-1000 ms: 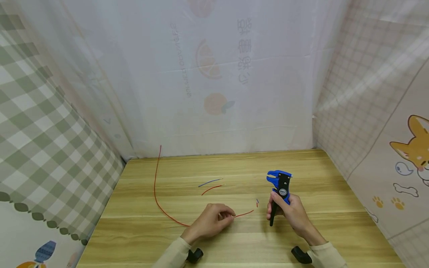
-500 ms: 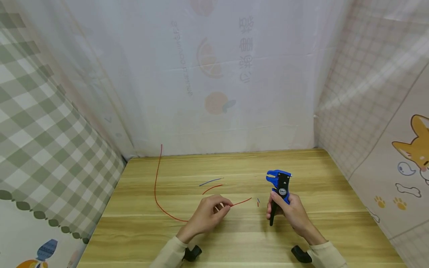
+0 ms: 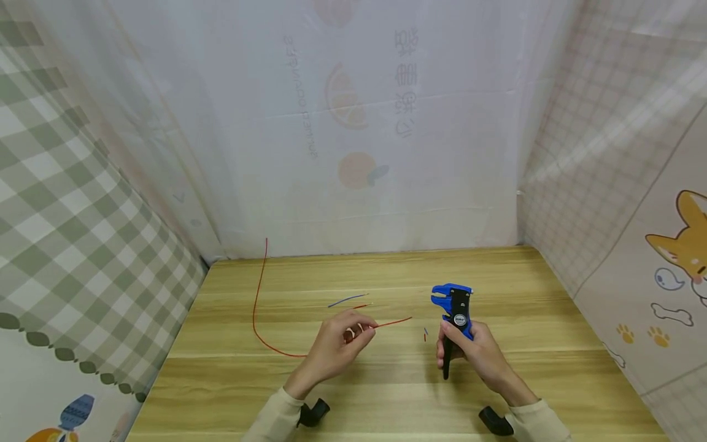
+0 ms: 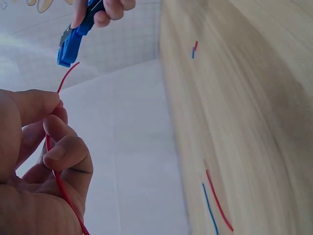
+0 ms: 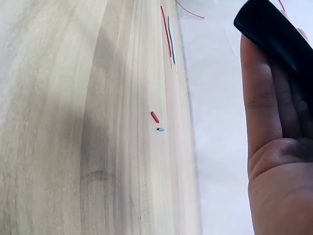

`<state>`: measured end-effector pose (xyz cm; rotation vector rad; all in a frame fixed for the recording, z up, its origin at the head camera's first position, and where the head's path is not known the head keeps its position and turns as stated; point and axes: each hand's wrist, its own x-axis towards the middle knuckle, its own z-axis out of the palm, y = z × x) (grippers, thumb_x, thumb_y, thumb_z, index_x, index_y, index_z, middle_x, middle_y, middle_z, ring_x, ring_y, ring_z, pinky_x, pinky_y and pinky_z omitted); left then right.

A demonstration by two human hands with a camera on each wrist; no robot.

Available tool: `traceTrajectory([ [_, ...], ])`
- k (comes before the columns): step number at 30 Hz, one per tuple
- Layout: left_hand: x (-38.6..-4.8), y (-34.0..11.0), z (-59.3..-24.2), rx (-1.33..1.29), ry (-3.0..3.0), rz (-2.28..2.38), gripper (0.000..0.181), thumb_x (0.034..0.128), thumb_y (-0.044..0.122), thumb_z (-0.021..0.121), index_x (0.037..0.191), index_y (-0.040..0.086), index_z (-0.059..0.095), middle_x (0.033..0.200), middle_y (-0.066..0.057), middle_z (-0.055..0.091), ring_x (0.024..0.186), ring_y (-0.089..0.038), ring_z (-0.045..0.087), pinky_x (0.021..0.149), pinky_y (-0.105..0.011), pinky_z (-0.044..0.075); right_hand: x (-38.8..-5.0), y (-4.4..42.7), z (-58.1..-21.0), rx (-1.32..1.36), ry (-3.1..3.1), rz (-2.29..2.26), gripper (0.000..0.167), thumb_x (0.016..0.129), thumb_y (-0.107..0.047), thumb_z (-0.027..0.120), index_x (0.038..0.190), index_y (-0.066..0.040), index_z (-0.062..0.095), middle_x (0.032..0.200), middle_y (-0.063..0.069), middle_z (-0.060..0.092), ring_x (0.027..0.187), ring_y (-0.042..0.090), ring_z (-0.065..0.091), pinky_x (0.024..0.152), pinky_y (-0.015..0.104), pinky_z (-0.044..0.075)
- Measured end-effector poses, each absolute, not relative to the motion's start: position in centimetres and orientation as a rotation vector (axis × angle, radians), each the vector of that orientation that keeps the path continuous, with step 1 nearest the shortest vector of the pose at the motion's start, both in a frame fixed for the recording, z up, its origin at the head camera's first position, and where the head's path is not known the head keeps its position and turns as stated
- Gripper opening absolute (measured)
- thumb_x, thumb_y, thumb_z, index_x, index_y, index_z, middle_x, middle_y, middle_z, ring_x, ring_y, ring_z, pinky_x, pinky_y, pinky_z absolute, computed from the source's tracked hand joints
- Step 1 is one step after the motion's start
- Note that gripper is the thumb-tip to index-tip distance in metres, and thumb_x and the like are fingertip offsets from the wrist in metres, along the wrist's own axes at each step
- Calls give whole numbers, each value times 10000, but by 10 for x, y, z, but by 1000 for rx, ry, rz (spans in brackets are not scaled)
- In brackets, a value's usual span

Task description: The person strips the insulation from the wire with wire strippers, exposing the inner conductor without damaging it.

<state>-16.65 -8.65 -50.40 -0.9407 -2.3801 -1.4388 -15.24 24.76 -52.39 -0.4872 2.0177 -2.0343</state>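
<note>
My left hand (image 3: 338, 345) pinches a long red wire (image 3: 393, 322) between thumb and forefinger; its short free end points right. In the left wrist view the wire (image 4: 67, 195) runs back across the curled fingers. The rest of it trails in a curve over the table's left side. My right hand (image 3: 479, 353) grips a blue-and-black wire stripper (image 3: 459, 305) upright by its handles, with the blue jaws facing left. In the head view a gap separates the wire's tip from those jaws. The right wrist view shows just the tool's black handle (image 5: 276, 36) against the fingers.
A short blue wire (image 3: 345, 301) and a short red wire (image 5: 166, 32) lie behind the left hand, with bared ends. Two small insulation bits, one red (image 5: 155, 117) and one blue (image 5: 160, 129), rest between the hands. Curtains enclose the wooden table (image 3: 386, 405).
My left hand has lifted and moved away from me, carrying the red wire's end up off the table. The right hand has shifted slightly left with the wire stripper.
</note>
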Motion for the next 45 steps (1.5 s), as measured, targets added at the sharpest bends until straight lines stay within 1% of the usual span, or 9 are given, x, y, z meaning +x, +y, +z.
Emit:
traceTrajectory([
  [3, -167, -88, -499, -933, -2356, -1445, 100, 1083, 99, 768, 1115, 154, 845, 939, 7, 778, 754, 41, 561, 617, -169, 506, -151, 247, -522, -511, 1987, -2025, 465, 1245, -175, 418, 1092, 252, 520, 844, -11, 760, 743, 164, 800, 736, 489, 705],
  [8, -169, -92, -492, -936, -2304, -1451, 108, 1079, 97, 774, 1111, 153, 860, 950, 6, 789, 737, 46, 523, 612, -151, 463, -150, 245, -518, -558, 1940, -2005, 470, 1242, -161, 415, 1082, 268, 522, 852, -9, 758, 747, 175, 807, 745, 492, 702],
  [12, -170, -94, -491, -977, -2252, -1458, 122, 1077, 74, 769, 1111, 147, 861, 958, -11, 785, 730, 45, 506, 599, -148, 455, -149, 244, -516, -613, 1887, -1999, 464, 1237, -128, 406, 1073, 292, 519, 861, -5, 766, 755, 174, 812, 747, 500, 702],
  [20, -174, -97, -489, -1035, -2180, -1460, 149, 1073, 31, 755, 1141, 118, 855, 1012, -59, 800, 730, 9, 516, 597, -172, 476, -148, 241, -516, -723, 1796, -2004, 403, 1230, -77, 376, 1084, 258, 546, 898, -1, 769, 772, 175, 810, 743, 494, 699],
  [23, -176, -97, -488, -1037, -2173, -1474, 163, 1074, 23, 749, 1150, 120, 856, 1017, -60, 798, 730, 5, 531, 600, -180, 491, -147, 240, -516, -739, 1778, -2008, 392, 1230, -71, 369, 1090, 250, 546, 906, 5, 766, 773, 179, 809, 741, 494, 698],
  [27, -179, -98, -486, -1050, -2166, -1491, 179, 1072, 13, 746, 1151, 126, 859, 1009, -55, 790, 706, -4, 522, 589, -186, 481, -147, 238, -515, -743, 1767, -2008, 373, 1229, -68, 369, 1092, 217, 567, 907, -1, 766, 776, 168, 808, 746, 484, 698],
  [33, -180, -98, -485, -1055, -2182, -1486, 181, 1075, 22, 744, 1152, 137, 861, 1033, -57, 797, 714, 7, 524, 596, -186, 483, -146, 235, -513, -756, 1757, -2001, 389, 1227, -63, 371, 1098, 268, 530, 901, 5, 769, 772, 160, 807, 737, 479, 696],
  [42, -182, -97, -486, -1054, -2180, -1486, 171, 1072, 26, 752, 1150, 128, 866, 1016, -53, 785, 706, 4, 518, 601, -175, 472, -146, 232, -510, -763, 1759, -1978, 388, 1226, -67, 375, 1095, 265, 528, 898, -10, 767, 762, 159, 804, 725, 484, 695],
  [45, -182, -97, -486, -1049, -2185, -1491, 165, 1073, 33, 753, 1149, 125, 867, 1020, -54, 785, 704, 11, 516, 599, -172, 469, -146, 231, -510, -776, 1749, -1980, 375, 1225, -61, 372, 1094, 242, 548, 856, 109, 749, 766, 158, 805, 722, 484, 695],
])
